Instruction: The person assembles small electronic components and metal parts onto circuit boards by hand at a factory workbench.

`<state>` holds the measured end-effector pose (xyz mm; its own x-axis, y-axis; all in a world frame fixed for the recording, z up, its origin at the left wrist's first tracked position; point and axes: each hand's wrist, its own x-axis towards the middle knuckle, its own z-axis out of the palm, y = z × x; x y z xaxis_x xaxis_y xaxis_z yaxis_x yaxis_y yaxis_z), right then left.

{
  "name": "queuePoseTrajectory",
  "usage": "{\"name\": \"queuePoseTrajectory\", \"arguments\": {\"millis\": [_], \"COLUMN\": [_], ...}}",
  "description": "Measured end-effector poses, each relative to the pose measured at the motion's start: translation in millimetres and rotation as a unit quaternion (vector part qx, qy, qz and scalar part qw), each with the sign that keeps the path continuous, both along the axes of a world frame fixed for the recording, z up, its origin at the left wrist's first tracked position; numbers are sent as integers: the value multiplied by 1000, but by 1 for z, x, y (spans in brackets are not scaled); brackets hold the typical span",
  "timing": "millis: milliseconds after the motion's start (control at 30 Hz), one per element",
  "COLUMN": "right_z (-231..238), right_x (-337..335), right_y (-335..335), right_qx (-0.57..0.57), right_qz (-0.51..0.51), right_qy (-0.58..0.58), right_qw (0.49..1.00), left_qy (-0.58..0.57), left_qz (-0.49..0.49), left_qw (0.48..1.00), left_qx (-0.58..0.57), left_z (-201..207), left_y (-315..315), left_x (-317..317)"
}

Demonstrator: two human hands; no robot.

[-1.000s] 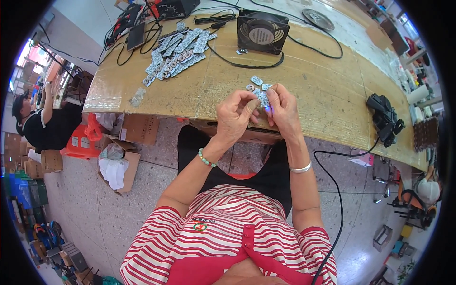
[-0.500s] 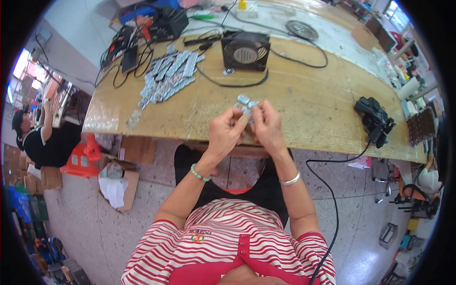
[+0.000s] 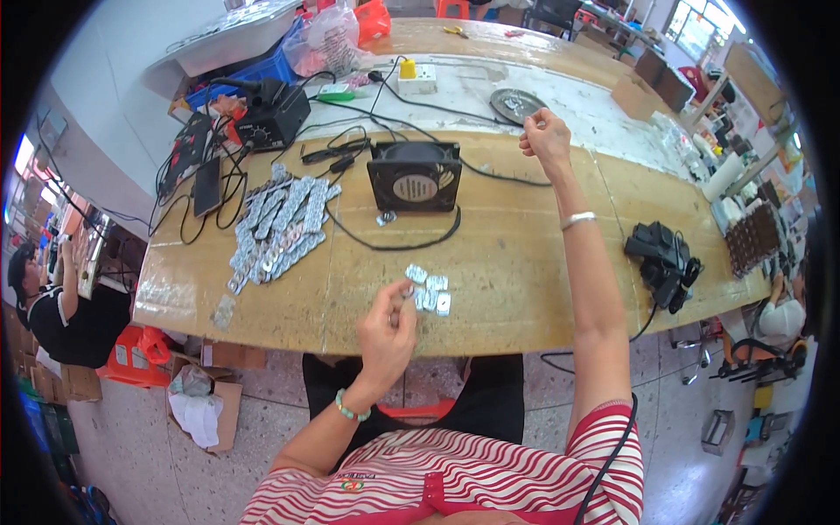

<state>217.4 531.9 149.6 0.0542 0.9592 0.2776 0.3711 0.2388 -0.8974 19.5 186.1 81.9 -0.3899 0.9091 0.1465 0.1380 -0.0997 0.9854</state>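
Note:
Several small silver, squarish pieces (image 3: 444, 303) lie loosely together on the tabletop in front of me. My left hand (image 3: 388, 331) is at their left edge, its thumb and fingers pinched together; what they hold, if anything, is too small to make out. Stretched far forward, my right hand (image 3: 548, 140) is at the near right side of a round metal dish (image 3: 503, 105) with small bits in it. Its fingers are curled closed, hiding whatever may be in them. A pile of silver strips (image 3: 284, 219) lies to the left, beyond my left hand.
A black square fan (image 3: 416, 182) stands mid-table, its cable looping forward, with a small silver bit beside it. At back left are a black box device (image 3: 267, 118) and a phone (image 3: 208, 186). Black adapters with cords (image 3: 658, 262) lie right. Another person (image 3: 74, 306) sits far left.
My hands, together over the small pieces before, have parted. The right has reached far forward to the dish; the left stays by the pieces. The view has tilted up, showing more of the far table.

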Motion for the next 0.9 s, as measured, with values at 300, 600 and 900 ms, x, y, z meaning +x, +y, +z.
{"name": "queuePoseTrajectory", "arguments": {"millis": [300,600,900], "right_z": [-66,-58,9], "right_x": [-3,25,11], "right_y": [204,218,1], "right_qx": [73,119,-115], "right_qz": [-70,-147,179], "right_qy": [-363,-357,244], "right_qw": [926,915,946], "left_qy": [43,64,22], "left_qz": [-21,-42,-20], "left_qw": [997,996,999], "left_qx": [-52,-34,-27], "left_z": [-2,5,1], "left_y": [4,10,-5], "left_x": [-11,-16,-12]}}
